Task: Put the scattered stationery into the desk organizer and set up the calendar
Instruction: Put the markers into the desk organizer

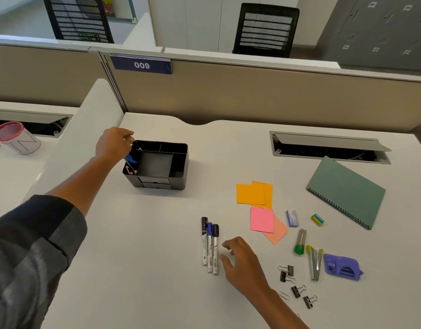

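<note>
Head view of the surface (157, 233) during sorting. The right hand (242, 260) hovers with fingers (228, 244) spread and empty, just right of three markers (210, 244) lying side by side. Their long axes run away from the person, caps at the far end, and the nearest marker lies just beside the thumb and index tips, apart from them. The right hand is much the nearer; a short move to its left would likely bring the fingers across the barrels. The left hand (113, 143) is well away at the organizer (179, 160), fingers pinched on a small dark item over its left compartment, where a blue item already sits. To the right of the right hand lie sticky notes (254, 194), binder clips (286, 273), a stapler (315, 263), a punch (342, 267) and, farther off, the flat green calendar (346, 192).
</note>
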The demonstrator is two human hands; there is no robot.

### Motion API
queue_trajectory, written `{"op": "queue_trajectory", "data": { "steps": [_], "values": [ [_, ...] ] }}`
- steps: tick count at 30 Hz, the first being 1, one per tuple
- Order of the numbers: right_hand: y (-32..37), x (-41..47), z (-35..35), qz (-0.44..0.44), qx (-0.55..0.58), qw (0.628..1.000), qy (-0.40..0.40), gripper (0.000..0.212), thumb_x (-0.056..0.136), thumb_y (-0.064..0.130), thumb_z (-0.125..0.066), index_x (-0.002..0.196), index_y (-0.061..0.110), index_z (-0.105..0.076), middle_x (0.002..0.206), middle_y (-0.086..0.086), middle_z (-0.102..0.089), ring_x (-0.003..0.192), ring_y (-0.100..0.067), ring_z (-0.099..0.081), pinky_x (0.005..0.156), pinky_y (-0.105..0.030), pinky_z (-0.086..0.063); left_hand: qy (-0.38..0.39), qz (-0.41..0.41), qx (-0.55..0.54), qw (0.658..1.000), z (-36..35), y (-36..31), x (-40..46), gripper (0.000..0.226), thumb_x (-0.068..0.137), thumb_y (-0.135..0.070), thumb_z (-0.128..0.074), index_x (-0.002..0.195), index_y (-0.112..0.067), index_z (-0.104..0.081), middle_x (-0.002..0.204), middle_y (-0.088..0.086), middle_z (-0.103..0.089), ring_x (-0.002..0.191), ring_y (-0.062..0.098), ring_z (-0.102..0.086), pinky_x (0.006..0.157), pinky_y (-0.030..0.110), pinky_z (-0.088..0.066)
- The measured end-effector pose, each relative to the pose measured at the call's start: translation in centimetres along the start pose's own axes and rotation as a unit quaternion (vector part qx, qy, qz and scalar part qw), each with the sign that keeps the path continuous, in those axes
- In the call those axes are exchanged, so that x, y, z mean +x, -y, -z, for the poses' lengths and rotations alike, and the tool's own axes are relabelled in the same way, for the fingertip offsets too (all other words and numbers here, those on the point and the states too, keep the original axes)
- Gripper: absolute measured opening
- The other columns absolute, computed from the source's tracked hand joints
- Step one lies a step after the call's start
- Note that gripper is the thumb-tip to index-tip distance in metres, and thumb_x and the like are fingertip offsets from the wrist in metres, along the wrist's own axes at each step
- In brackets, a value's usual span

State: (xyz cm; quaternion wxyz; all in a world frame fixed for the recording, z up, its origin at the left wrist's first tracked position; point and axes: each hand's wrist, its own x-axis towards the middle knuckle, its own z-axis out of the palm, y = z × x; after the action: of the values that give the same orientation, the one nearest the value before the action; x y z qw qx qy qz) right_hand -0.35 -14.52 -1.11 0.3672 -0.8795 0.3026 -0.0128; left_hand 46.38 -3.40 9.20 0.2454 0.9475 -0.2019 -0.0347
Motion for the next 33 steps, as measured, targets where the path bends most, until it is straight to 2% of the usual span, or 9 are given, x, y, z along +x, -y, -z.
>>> {"op": "queue_trajectory", "data": {
  "steps": [6, 13, 18, 21, 24, 26, 28, 30, 33],
  "values": [
    [1.3, -0.2, -1.3, -0.047, 0.033, 0.998, 0.038, 0.03, 0.093, 0.03, -0.07, 0.12, 0.027, -0.056, 0.107, 0.015, -0.052, 0.096, -0.004, -0.053, 0.082, -0.018, -0.046, -0.031, 0.007, -0.03, 0.999, 1.4, 0.4, -1.4, 0.03, 0.101, -0.02, -0.064, 0.129, -0.015, -0.074, 0.126, 0.006, -0.075, 0.102, 0.028, -0.071, 0.089, 0.038, -0.052],
    [1.5, -0.1, -2.1, -0.067, 0.0, 0.996, 0.065, 0.037, 0.09, 0.019, -0.07, 0.12, 0.024, -0.05, 0.113, 0.007, -0.051, 0.105, -0.017, -0.055, 0.089, -0.031, -0.05, -0.07, 0.015, -0.031, 0.997, 3.3, 0.7, -3.6, 0.028, 0.099, -0.029, -0.064, 0.123, -0.022, -0.076, 0.122, 0.001, -0.077, 0.103, 0.025, -0.073, 0.092, 0.038, -0.053],
    [1.8, -0.2, -2.2, -0.074, -0.039, 0.994, 0.067, 0.03, 0.092, 0.008, -0.061, 0.116, 0.019, -0.049, 0.107, 0.005, -0.044, 0.093, -0.02, -0.052, 0.074, -0.026, -0.043, -0.085, -0.006, -0.036, 0.996, 3.7, 0.2, -5.5, 0.027, 0.101, -0.03, -0.063, 0.124, -0.022, -0.076, 0.121, 0.001, -0.077, 0.1, 0.023, -0.074, 0.092, 0.039, -0.055],
    [1.6, -0.4, -1.9, -0.099, -0.064, 0.991, 0.057, 0.023, 0.093, 0.006, -0.058, 0.101, 0.021, -0.043, 0.1, 0.005, -0.041, 0.086, -0.018, -0.047, 0.071, -0.024, -0.037, -0.105, -0.018, -0.05, 0.993, 3.6, 0.0, -6.6, 0.026, 0.101, -0.03, -0.063, 0.122, -0.023, -0.076, 0.117, 0.002, -0.078, 0.099, 0.023, -0.074, 0.09, 0.039, -0.057],
    [1.4, -0.3, -1.4, -0.113, -0.087, 0.988, 0.051, 0.024, 0.094, 0.004, -0.055, 0.095, 0.021, -0.039, 0.096, 0.003, -0.041, 0.085, -0.017, -0.044, 0.062, -0.021, -0.034, -0.131, -0.082, -0.082, 0.985, 3.1, -0.8, -8.0, 0.025, 0.101, -0.02, -0.064, 0.124, -0.02, -0.075, 0.12, 0.006, -0.077, 0.096, 0.023, -0.074, 0.088, 0.033, -0.055],
    [1.0, -0.2, -0.8, -0.115, -0.094, 0.988, 0.044, 0.022, 0.093, 0.004, -0.055, 0.093, 0.02, -0.04, 0.095, 0.002, -0.042, 0.084, -0.019, -0.045, 0.056, -0.021, -0.032, -0.143, -0.157, -0.117, 0.97, 2.7, -2.0, -9.2, 0.029, 0.101, -0.013, -0.065, 0.125, -0.027, -0.069, 0.123, 0.006, -0.075, 0.097, 0.021, -0.073, 0.091, 0.031, -0.056],
    [0.7, 0.0, -0.1, -0.113, -0.082, 0.99, 0.027, 0.017, 0.092, 0.005, -0.056, 0.092, 0.018, -0.044, 0.096, 0.001, -0.047, 0.084, -0.02, -0.049, 0.061, -0.022, -0.038, -0.147, -0.213, -0.144, 0.955, 2.1, -3.3, -10.5, 0.034, 0.1, -0.009, -0.066, 0.126, -0.03, -0.063, 0.12, 0.001, -0.073, 0.098, 0.015, -0.071, 0.093, 0.028, -0.056],
    [0.8, 0.3, 0.7, -0.104, -0.05, 0.993, -0.004, 0.011, 0.09, 0.006, -0.057, 0.093, 0.015, -0.052, 0.095, 0.0, -0.055, 0.084, -0.022, -0.056, 0.069, -0.031, -0.047, -0.123, -0.226, -0.176, 0.95, 1.0, -5.0, -12.1, 0.035, 0.098, -0.007, -0.068, 0.124, -0.029, -0.065, 0.114, 0.001, -0.075, 0.097, 0.009, -0.071, 0.094, 0.023, -0.056],
    [1.8, 1.1, 2.4, -0.067, 0.014, 0.996, -0.059, 0.012, 0.09, 0.008, -0.064, 0.095, 0.017, -0.057, 0.091, 0.003, -0.058, 0.08, -0.018, -0.059, 0.069, -0.033, -0.052, 0.005, -0.211, -0.23, 0.95, -0.8, -7.9, -15.0, 0.033, 0.096, -0.009, -0.073, 0.126, -0.022, -0.07, 0.11, 0.001, -0.078, 0.098, 0.006, -0.074, 0.094, 0.024, -0.059]
  ]
}}
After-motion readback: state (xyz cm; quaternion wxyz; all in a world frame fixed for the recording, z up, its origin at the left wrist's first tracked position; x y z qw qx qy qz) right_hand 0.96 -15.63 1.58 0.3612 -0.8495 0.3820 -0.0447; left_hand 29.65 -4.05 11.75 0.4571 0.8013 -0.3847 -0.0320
